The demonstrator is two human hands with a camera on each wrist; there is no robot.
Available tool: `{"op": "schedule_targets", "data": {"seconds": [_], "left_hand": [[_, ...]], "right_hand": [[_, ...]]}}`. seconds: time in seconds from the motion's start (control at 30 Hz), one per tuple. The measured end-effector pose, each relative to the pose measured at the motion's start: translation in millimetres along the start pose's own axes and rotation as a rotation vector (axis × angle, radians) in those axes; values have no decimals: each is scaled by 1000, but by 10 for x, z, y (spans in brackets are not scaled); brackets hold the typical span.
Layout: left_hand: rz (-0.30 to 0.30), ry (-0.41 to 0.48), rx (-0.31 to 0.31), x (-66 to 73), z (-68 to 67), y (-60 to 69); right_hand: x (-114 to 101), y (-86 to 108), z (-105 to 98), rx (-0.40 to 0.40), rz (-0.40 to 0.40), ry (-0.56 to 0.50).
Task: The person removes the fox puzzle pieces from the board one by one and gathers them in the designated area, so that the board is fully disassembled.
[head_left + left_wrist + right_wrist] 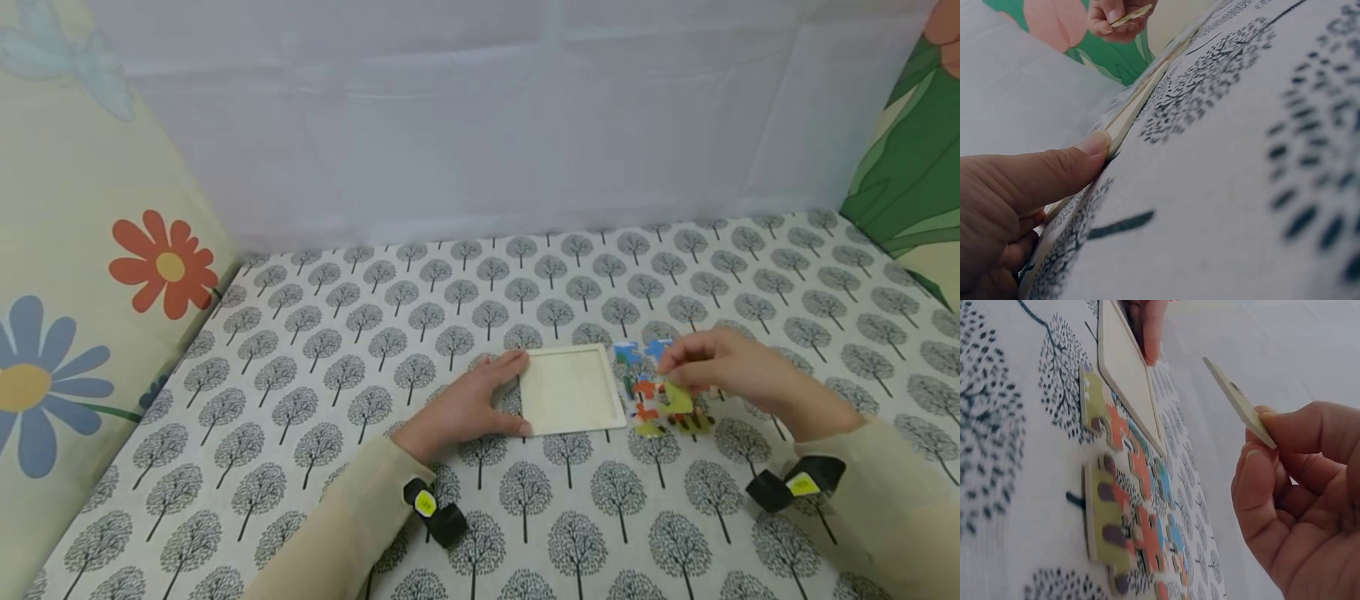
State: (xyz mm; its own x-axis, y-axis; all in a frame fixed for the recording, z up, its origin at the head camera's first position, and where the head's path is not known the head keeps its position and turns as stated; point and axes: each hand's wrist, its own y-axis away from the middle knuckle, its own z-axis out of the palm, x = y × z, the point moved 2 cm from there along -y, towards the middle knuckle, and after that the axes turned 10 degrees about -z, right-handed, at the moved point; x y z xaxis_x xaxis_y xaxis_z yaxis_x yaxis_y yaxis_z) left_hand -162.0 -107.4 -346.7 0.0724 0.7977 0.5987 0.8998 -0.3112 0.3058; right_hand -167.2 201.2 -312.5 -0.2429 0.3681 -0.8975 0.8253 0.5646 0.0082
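Note:
A pale wooden puzzle tray (568, 390) with a raised rim lies flat on the cloth, its inside bare. My left hand (471, 402) spans the tray's left side and holds it, thumb at the near corner and fingers at the far one. Above the loose pieces, my right hand (738, 372) pinches a yellow-green puzzle piece (1238, 403) between thumb and fingers, tilted and off the table. Several colourful jigsaw pieces (1105, 528) lie right of the tray, some partly hidden by the right hand in the head view.
A white cloth (315, 500) printed with dark trees covers the table. Behind it hangs a pale curtain (465, 142). Flowered panels (67, 225) stand at both sides. Each wrist wears a black strap (442, 521) with a yellow label.

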Motion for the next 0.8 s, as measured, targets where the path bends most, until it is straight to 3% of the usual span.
{"op": "schedule_targets", "data": {"seconds": [0.3,0.57,0.8], "left_hand": [[-5,9,4,3,1,3],[1,3,1,5,-1,5],[7,-5,4,-7,2,-3]], "right_hand": [[152,213,-96,37,3,20],[289,352,-176,92,123,96],[363,394,-204,79,122,139]]}}
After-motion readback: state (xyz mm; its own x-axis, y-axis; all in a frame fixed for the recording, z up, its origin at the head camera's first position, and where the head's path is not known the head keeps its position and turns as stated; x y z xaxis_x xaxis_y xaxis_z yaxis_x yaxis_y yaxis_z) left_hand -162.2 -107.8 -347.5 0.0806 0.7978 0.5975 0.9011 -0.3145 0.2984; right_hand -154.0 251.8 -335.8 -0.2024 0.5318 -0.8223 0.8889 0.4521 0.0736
